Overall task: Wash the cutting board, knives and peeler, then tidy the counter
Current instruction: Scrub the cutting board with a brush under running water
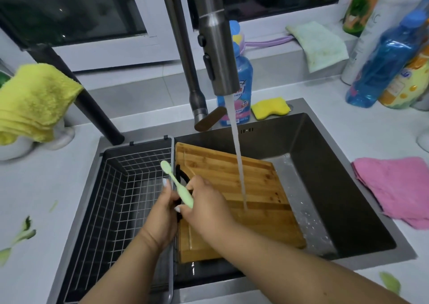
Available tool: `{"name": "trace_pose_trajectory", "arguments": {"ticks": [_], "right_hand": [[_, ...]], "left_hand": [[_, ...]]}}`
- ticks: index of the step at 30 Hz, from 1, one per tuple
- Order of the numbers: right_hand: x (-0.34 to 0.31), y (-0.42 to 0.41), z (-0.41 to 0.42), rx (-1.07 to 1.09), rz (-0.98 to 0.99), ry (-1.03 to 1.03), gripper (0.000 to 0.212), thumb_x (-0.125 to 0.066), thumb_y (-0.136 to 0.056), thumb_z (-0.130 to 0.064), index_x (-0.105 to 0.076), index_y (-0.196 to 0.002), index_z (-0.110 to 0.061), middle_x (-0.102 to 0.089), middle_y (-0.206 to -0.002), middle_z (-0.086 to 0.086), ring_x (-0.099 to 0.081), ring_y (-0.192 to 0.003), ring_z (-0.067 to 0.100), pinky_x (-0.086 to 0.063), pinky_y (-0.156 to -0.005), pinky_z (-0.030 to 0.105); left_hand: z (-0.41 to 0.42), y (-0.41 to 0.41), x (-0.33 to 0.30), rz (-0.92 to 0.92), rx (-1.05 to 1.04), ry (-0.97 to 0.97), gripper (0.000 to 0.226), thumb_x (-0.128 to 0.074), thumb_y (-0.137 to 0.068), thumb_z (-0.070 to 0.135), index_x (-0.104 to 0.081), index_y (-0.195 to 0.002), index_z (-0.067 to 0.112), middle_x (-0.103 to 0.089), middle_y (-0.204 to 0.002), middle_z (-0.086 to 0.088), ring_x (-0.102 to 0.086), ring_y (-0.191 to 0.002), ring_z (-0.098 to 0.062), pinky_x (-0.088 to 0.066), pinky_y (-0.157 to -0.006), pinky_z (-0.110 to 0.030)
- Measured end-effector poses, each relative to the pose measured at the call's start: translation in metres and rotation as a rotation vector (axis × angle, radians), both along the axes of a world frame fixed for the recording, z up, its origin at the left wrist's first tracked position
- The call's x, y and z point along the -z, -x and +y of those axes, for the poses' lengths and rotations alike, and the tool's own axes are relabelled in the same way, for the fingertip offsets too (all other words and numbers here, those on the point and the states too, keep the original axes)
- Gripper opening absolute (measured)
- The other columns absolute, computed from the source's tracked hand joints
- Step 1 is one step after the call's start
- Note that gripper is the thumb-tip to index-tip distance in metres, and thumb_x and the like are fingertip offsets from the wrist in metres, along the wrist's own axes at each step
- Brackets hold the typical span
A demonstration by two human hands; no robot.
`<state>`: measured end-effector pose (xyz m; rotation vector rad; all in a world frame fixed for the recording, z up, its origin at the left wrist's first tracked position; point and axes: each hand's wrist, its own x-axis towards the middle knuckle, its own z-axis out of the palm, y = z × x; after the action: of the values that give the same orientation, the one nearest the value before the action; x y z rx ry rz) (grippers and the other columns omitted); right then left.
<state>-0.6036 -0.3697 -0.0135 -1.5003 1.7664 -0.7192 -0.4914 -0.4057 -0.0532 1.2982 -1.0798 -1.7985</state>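
Cutting board (232, 199), of bamboo, lies tilted in the sink (325, 176), its left edge against the wire drying basket (120, 199) and its far half under the running stream; the slope probably lets rinse water drain toward the basin floor on the right. Nearest the viewer, both forearms reach in from below and meet at the board's left edge, beside its black handle (182, 176). Right hand (204, 201) grips a pale green brush (177, 182), shaped like a toothbrush, with fingers curled round the lower handle and the bristle head pointing up and away, clear of the wood. Left hand (162, 210) sits just beside it, fingers curled toward the same handle or the board's rim; which of the two it holds cannot be told. Judged from this pose, scrubbing of the board's edge or groove is the step in hand, with knives and peeler not in view. Green vegetable scraps (24, 234) lie on the tabletop (34, 187) to the left and near right, so tidying remains. Farther back, a pink cloth (399, 187) lies right of the sink, a yellow sponge (270, 107) and blue detergent bottle (242, 78) stand behind the tap (216, 48), and a yellow towel (34, 99) hangs at far left.
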Motion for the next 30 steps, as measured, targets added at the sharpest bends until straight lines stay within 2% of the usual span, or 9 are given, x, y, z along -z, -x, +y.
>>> {"name": "trace_pose_trajectory", "arguments": {"ticks": [3,6,9,12,15,18,20,24,30], "right_hand": [[0.000,-0.006,-0.002,-0.081,0.002,0.001,0.038,-0.067,-0.085,-0.027,-0.051,-0.118,-0.016,-0.052,-0.116,0.000,-0.053,-0.103,0.017,-0.048,-0.084,0.030],[-0.015,0.002,0.006,-0.153,0.109,0.071,0.031,-0.060,-0.089,-0.034,-0.052,-0.115,-0.018,-0.052,-0.113,-0.001,-0.049,-0.094,0.013,-0.044,-0.076,0.027],[-0.050,0.017,0.015,-0.114,0.180,0.358,0.018,-0.054,-0.091,-0.039,-0.056,-0.101,-0.025,-0.052,-0.097,-0.011,-0.048,-0.088,0.005,-0.048,-0.075,0.025],[-0.092,0.036,0.013,0.055,0.142,0.725,0.017,-0.054,-0.087,-0.038,-0.056,-0.085,-0.021,-0.049,-0.076,-0.011,-0.045,-0.068,0.004,-0.045,-0.057,0.020],[-0.129,0.058,0.000,0.270,0.038,0.921,0.020,-0.059,-0.087,-0.037,-0.048,-0.092,-0.020,-0.046,-0.075,-0.005,-0.047,-0.065,0.012,-0.046,-0.057,0.025],[-0.152,0.077,-0.029,0.453,0.135,0.818,0.047,-0.060,-0.085,-0.050,-0.044,-0.115,-0.017,-0.049,-0.097,-0.003,-0.051,-0.088,0.011,-0.049,-0.077,0.027],[-0.163,0.086,-0.049,0.420,0.178,0.655,0.062,-0.053,-0.085,-0.061,-0.043,-0.128,-0.018,-0.053,-0.113,-0.002,-0.051,-0.102,0.011,-0.047,-0.086,0.028],[-0.171,0.089,-0.062,0.200,0.006,0.514,0.036,-0.047,-0.092,-0.055,-0.052,-0.105,-0.022,-0.056,-0.087,-0.010,-0.054,-0.078,0.005,-0.045,-0.068,0.022],[-0.141,0.085,-0.042,0.053,-0.092,0.341,0.035,-0.055,-0.088,-0.050,-0.055,-0.109,-0.022,-0.062,-0.092,-0.007,-0.061,-0.084,0.006,-0.056,-0.078,0.034]], "left_hand": [[-0.003,-0.001,-0.001,0.086,-0.046,-0.125,0.041,-0.047,-0.090,0.039,-0.067,-0.090,0.003,-0.066,-0.080,-0.013,-0.065,-0.076,-0.019,-0.047,-0.078,-0.035],[-0.003,-0.002,-0.002,0.166,-0.098,-0.208,0.032,-0.041,-0.097,0.026,-0.060,-0.085,0.003,-0.065,-0.072,-0.011,-0.064,-0.068,-0.019,-0.046,-0.071,-0.034],[-0.006,-0.007,-0.002,0.216,-0.090,-0.242,0.026,-0.040,-0.092,0.022,-0.054,-0.084,0.001,-0.065,-0.073,-0.014,-0.065,-0.070,-0.024,-0.049,-0.066,-0.037],[-0.010,-0.012,0.004,0.212,-0.107,-0.241,0.031,-0.046,-0.082,0.028,-0.051,-0.062,0.004,-0.061,-0.083,-0.018,-0.060,-0.091,-0.030,-0.047,-0.086,-0.046],[-0.010,-0.011,0.005,0.205,-0.138,-0.244,0.043,-0.042,-0.085,0.027,-0.048,-0.047,0.009,-0.059,-0.096,-0.020,-0.057,-0.104,-0.031,-0.041,-0.094,-0.047],[-0.009,-0.009,0.003,0.224,-0.150,-0.264,0.045,-0.040,-0.088,0.026,-0.047,-0.046,0.008,-0.066,-0.093,-0.019,-0.057,-0.101,-0.033,-0.041,-0.093,-0.049],[-0.009,-0.010,0.003,0.228,-0.150,-0.269,0.045,-0.041,-0.088,0.026,-0.047,-0.047,0.008,-0.068,-0.091,-0.018,-0.057,-0.103,-0.034,-0.040,-0.096,-0.051],[-0.009,-0.011,0.003,0.190,-0.143,-0.269,0.043,-0.043,-0.086,0.027,-0.047,-0.048,0.009,-0.065,-0.102,-0.019,-0.055,-0.106,-0.034,-0.043,-0.090,-0.049],[-0.011,-0.011,0.009,0.160,-0.155,-0.276,0.036,-0.048,-0.080,0.030,-0.046,-0.050,0.009,-0.063,-0.107,-0.019,-0.054,-0.107,-0.034,-0.043,-0.086,-0.047]]}}
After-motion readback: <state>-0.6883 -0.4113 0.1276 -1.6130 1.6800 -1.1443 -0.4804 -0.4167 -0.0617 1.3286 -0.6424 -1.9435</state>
